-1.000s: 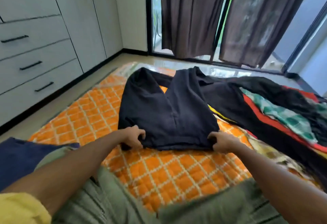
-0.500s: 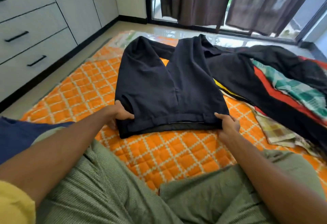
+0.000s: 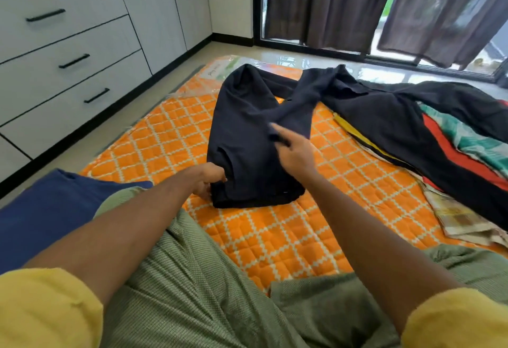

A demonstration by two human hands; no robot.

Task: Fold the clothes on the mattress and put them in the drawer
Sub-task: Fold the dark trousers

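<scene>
trousers: black pair (image 3: 253, 139) on orange mattress (image 3: 275, 237), folded lengthwise, waist end nearest person, legs trailing toward window
left hand: (image 3: 209, 182) fingers curled, gripping waist corner at left edge
right hand: (image 3: 294, 149) above the fold, fingers mostly straight, blurred; cannot tell if it pinches cloth
pile: unfolded clothes (image 3: 453, 141) at right, one trouser leg touching it
drawers: (image 3: 74, 62) at left, all closed, well apart from mattress
step: likely halving the trousers
risk: far legs lie apart, so a crooked fold; leg could snag pile and drag it; top layer could slide off if the right hand isn't holding it
</scene>
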